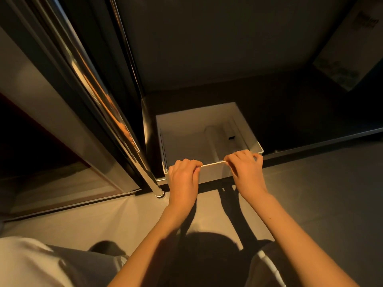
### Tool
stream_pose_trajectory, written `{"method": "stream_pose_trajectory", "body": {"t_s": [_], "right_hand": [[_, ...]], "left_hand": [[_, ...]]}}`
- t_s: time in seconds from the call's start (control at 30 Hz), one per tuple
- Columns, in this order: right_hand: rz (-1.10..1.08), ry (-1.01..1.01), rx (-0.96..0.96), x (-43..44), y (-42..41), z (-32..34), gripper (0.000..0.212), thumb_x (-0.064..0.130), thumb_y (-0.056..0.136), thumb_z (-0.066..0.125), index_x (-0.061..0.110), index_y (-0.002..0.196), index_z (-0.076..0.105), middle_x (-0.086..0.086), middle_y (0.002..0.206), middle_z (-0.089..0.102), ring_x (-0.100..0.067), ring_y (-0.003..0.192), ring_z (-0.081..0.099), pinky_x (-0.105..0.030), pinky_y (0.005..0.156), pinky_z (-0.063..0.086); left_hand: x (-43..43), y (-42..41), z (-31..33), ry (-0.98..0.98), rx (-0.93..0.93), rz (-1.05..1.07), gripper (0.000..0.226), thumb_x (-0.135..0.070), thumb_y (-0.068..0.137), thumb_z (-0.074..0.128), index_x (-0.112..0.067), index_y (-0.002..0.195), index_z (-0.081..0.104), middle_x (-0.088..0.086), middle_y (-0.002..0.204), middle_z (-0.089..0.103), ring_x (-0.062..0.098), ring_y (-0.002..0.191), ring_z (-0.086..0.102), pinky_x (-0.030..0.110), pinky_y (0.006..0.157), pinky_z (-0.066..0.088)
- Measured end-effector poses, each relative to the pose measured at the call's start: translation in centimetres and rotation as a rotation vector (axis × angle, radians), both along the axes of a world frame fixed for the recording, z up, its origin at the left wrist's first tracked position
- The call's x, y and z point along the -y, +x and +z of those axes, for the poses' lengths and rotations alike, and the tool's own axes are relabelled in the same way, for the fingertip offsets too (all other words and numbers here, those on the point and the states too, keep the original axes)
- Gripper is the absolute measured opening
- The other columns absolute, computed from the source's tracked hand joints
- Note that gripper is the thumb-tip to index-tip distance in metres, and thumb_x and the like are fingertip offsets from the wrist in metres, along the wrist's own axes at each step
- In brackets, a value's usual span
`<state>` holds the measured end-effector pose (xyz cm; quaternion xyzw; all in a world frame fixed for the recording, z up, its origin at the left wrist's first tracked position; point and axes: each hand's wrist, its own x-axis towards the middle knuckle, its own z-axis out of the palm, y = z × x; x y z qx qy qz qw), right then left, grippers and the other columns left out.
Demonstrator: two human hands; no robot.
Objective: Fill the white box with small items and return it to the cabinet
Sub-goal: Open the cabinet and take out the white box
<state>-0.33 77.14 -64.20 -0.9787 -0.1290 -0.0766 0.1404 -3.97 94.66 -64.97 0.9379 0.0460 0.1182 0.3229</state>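
White box (196, 119) on cabinet (279, 117) floor, front-left corner, near wall at front edge. Left hand (183, 177), right hand (246, 170) both curled over near rim, gripping. Inside: only one small dark item (231, 138) visible. Filling apparently barely begun; final return still ahead.

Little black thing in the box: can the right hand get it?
Probably yes: the white box is open, nothing covers the black thing, and the right hand grips the near rim.

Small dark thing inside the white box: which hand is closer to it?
Right. The right hand grips the white box's near rim just in front of the small dark thing; the left hand grips the same rim farther over, toward the box's left corner.
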Motion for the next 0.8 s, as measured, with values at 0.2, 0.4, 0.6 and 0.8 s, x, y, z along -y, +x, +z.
{"method": "stream_pose_trajectory", "body": {"t_s": [0.2,0.4,0.6,0.8], "right_hand": [[0.012,0.055,0.061,1.5,-1.6,-0.3,0.014,0.014,0.086,0.065,0.022,0.098,0.066,0.002,0.095,0.064,-0.02,0.098,0.053,-0.04,0.096,0.027],[0.037,0.131,0.036,2.2,-1.2,-0.1,0.016,0.028,0.093,0.055,0.025,0.106,0.064,0.008,0.102,0.061,-0.013,0.106,0.048,-0.031,0.094,0.02],[-0.029,0.236,0.097,4.4,1.8,1.4,0.036,0.033,0.089,0.06,0.02,0.123,0.057,0.0,0.123,0.054,-0.016,0.121,0.043,-0.034,0.101,0.031],[-0.163,0.199,-0.151,6.0,4.4,0.4,0.058,0.043,0.084,0.064,0.026,0.135,0.044,-0.012,0.145,0.034,-0.031,0.136,0.03,-0.047,0.105,0.037]], "left_hand": [[1.0,-1.2,-0.7,-0.046,0.01,-0.031,0.014,-0.021,0.095,0.056,-0.025,0.102,0.067,-0.01,0.094,0.06,0.003,0.09,0.041,0.019,0.079,0.024],[0.5,-1.1,-0.6,-0.033,0.006,-0.076,0.016,-0.025,0.093,0.059,-0.026,0.107,0.065,-0.011,0.101,0.059,0.007,0.099,0.047,0.023,0.085,0.033],[-2.9,0.1,0.6,0.0,0.136,0.093,0.033,-0.03,0.087,0.065,-0.019,0.118,0.059,-0.004,0.109,0.058,0.012,0.108,0.048,0.027,0.089,0.039],[-3.8,1.0,-0.3,-0.09,-0.099,0.315,0.047,-0.039,0.083,0.069,-0.009,0.116,0.054,0.0,0.099,0.044,0.022,0.1,0.051,0.025,0.075,0.037]]}}
